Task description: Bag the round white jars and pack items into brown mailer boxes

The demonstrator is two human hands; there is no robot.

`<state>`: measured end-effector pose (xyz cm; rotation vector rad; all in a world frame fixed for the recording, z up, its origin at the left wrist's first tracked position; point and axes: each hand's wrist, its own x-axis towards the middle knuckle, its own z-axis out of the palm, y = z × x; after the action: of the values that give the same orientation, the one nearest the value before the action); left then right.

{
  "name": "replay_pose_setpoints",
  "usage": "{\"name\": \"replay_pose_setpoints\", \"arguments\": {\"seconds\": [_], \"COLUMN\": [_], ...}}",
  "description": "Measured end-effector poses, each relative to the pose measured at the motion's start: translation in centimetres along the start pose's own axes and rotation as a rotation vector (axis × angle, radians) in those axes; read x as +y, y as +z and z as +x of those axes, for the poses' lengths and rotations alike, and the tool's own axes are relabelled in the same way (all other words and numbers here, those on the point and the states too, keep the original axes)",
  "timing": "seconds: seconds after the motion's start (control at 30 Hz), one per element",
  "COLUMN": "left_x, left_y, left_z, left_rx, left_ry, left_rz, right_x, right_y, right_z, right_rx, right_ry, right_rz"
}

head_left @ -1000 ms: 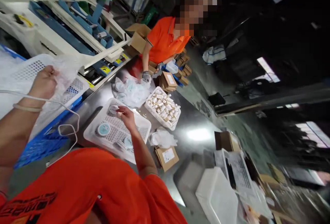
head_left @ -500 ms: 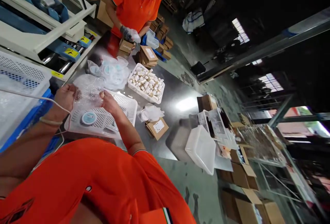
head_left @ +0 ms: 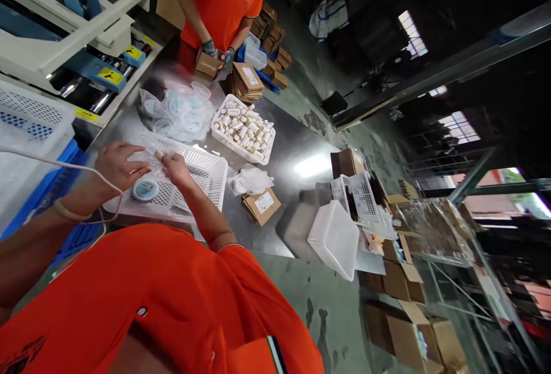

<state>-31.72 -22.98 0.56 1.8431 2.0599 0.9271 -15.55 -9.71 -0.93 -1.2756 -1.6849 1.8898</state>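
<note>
Above a white perforated basket [head_left: 217,182], my right hand [head_left: 174,168] pinches a clear bubble-wrap bag [head_left: 148,147] between thumb and fingers. My left hand [head_left: 119,168] is empty, its fingers spread apart beside the bag. Just below those fingertips a round white jar with a pale blue lid [head_left: 145,189] rests at the left of the basket. Several similar jars wrapped in bubble bags [head_left: 183,113] are heaped behind the basket on the metal table [head_left: 297,144].
A white tray of small bottles [head_left: 243,133] stands right of the heap. Nearer lie white plastic pouches [head_left: 252,182] and a flat brown carton [head_left: 262,206]. A co-worker's gloved hands hold a brown box [head_left: 207,65]. A roller machine [head_left: 86,58] borders the left; a cable [head_left: 64,162] crosses my left arm.
My left hand has let go of the bubble-wrap bag and opened, moving down towards the jar. My right hand keeps the bag, now lower. The co-worker's hands have come down to the box.
</note>
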Motion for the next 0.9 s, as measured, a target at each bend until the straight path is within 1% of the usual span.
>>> {"name": "replay_pose_setpoints", "arguments": {"seconds": [0.07, 0.1, 0.2, 0.27, 0.3, 0.37, 0.4, 0.47, 0.53, 0.57, 0.63, 0.67, 0.7, 0.73, 0.77, 0.8, 0.83, 0.9], "left_x": [-0.6, -1.0, -1.7, -1.8, -1.9, -2.1, -2.3, -3.0, -3.5, -3.6, -3.4, -3.0, -2.4, -1.8, -1.2, -0.6, -0.2, 0.5], "left_y": [-0.2, -0.5, -1.6, -2.1, -2.1, -1.7, -1.5, -1.1, -0.7, -0.5, 0.2, 0.6, 1.1, 1.6, 2.0, 2.3, 2.5, 2.5], "left_z": [-0.1, -0.2, -0.5, -0.7, -0.7, -0.5, -0.4, 0.0, 0.3, 0.5, 0.9, 1.1, 1.3, 1.5, 1.8, 2.0, 2.2, 2.8], "left_rx": [-0.039, -0.039, 0.006, -0.014, -0.039, -0.083, -0.091, -0.093, -0.087, -0.079, -0.064, -0.063, -0.062, -0.06, -0.053, -0.036, -0.015, 0.014], "left_ry": [-0.067, -0.091, -0.213, -0.295, -0.311, -0.294, -0.285, -0.293, -0.312, -0.321, -0.322, -0.312, -0.301, -0.289, -0.28, -0.276, -0.277, -0.281], "left_rz": [0.128, 0.168, 0.287, 0.337, 0.337, 0.3, 0.284, 0.258, 0.226, 0.202, 0.144, 0.108, 0.066, 0.021, -0.023, -0.064, -0.095, -0.132], "right_x": [0.8, 1.4, 3.9, 5.9, 6.8, 8.0, 8.1, 7.6, 6.4, 5.6, 4.0, 3.3, 2.5, 1.8, 1.1, 0.4, -0.2, -1.4], "right_y": [0.2, 0.2, 1.0, 2.0, 2.6, 3.1, 2.9, 1.7, -0.3, -1.3, -3.0, -3.5, -3.8, -4.1, -4.3, -4.5, -4.7, -5.3], "right_z": [0.6, 0.8, 0.6, -0.2, -0.7, -1.3, -1.5, -1.4, -1.2, -1.2, -1.3, -1.4, -1.5, -1.7, -1.9, -2.1, -2.3, -3.0], "right_rx": [-0.019, -0.035, -0.093, -0.152, -0.184, -0.267, -0.303, -0.336, -0.292, -0.231, -0.123, -0.103, -0.122, -0.166, -0.211, -0.238, -0.232, -0.16], "right_ry": [0.08, 0.105, 0.122, 0.084, 0.054, 0.008, 0.001, 0.008, -0.045, -0.098, -0.219, -0.27, -0.305, -0.324, -0.328, -0.321, -0.307, -0.269], "right_rz": [-0.125, -0.239, -0.56, -0.723, -0.804, -0.96, -0.999, -1.001, -0.931, -0.841, -0.537, -0.369, -0.235, -0.164, -0.155, -0.206, -0.307, -0.593]}}
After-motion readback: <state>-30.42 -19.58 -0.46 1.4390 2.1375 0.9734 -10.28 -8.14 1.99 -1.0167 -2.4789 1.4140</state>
